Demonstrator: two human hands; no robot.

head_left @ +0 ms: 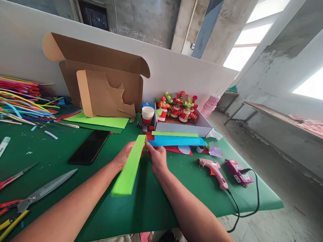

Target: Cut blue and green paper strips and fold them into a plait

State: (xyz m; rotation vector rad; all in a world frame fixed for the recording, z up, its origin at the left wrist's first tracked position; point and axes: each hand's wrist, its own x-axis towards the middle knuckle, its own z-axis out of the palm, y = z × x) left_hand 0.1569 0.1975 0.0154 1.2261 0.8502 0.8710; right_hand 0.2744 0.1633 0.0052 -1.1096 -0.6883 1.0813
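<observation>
A long bright green foam strip [130, 167] slants from near the table's middle toward me. My left hand [124, 155] grips its far end from the left, fingers curled behind it. My right hand [157, 158] pinches the same far end from the right. Just beyond the hands lie a blue sheet [176, 141], a thin green strip [174, 134] and red pieces [176, 150] on the green table [151, 205].
A black phone [90, 146] lies left of the hands, large scissors [42, 192] nearer me. A pink glue gun [214, 169] and pink device [238, 171] with a black cord sit right. Behind: cardboard box [101, 84], paper cups [147, 115], white box of craft figures [180, 116], pipe cleaners [22, 101].
</observation>
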